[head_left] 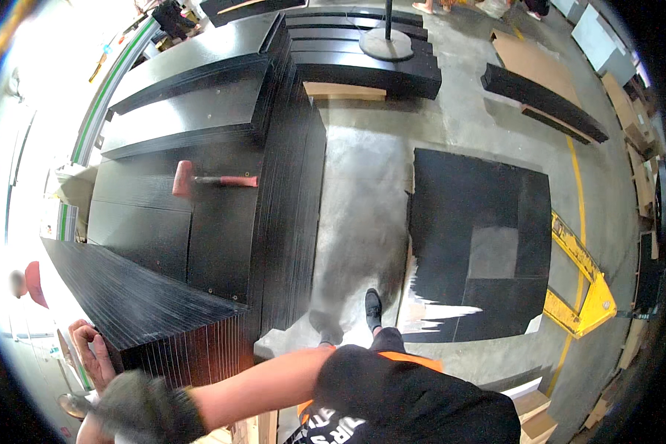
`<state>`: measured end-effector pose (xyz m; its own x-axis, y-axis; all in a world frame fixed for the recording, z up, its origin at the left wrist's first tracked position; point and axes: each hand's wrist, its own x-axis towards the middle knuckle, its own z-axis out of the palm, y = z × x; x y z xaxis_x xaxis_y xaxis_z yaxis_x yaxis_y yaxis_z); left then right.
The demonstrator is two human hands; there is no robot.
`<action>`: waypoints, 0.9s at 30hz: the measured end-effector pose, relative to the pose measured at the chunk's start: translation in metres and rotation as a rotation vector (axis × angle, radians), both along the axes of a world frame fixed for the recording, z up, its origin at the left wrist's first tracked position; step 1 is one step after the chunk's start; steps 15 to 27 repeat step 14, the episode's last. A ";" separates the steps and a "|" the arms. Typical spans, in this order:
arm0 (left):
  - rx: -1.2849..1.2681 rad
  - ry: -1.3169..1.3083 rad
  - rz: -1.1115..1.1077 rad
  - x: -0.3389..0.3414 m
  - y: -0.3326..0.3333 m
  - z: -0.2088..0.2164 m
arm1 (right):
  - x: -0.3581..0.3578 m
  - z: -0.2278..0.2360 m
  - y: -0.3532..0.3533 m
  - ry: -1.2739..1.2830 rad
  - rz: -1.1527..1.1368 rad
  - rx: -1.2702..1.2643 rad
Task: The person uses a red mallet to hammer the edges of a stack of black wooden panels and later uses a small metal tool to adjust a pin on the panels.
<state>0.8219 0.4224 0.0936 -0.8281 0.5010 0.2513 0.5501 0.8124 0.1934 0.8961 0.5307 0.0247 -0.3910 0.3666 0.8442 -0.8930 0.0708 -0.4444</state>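
Note:
My bare left hand is against the left side of a bundle of thin black boards, its fingers pointing up and slightly bent. My right arm reaches across my body to the left. Its hand, in a dark grey glove, is beside the bundle's near left corner and in front of my left wrist; the glove's fingers are blurred. The bundle lies slanted on a larger stack of black panels. A mallet with a red head and red grip lies on these panels, beyond both hands.
More black panels are stacked at the back, with a round-based stand on them. On the right, a black-covered pallet has a yellow pallet jack under it. Concrete floor runs between. A red cap-like shape is at far left.

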 end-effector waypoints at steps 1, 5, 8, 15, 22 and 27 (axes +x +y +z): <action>0.023 -0.022 -0.075 -0.014 0.015 -0.003 | -0.009 -0.044 -0.005 -0.180 -0.006 -0.103; 0.084 -0.051 -0.082 -0.013 0.005 -0.008 | 0.012 -0.168 0.010 -0.846 -0.044 -0.188; 0.054 -0.028 -0.085 -0.007 0.008 -0.004 | 0.034 -0.180 0.047 -0.997 -0.244 -0.247; 0.040 -0.031 -0.085 -0.007 0.007 -0.001 | 0.023 -0.200 0.054 -1.000 -0.295 -0.177; 0.040 -0.031 -0.085 -0.007 0.007 -0.001 | 0.023 -0.200 0.054 -1.000 -0.295 -0.177; 0.040 -0.031 -0.085 -0.007 0.007 -0.001 | 0.023 -0.200 0.054 -1.000 -0.295 -0.177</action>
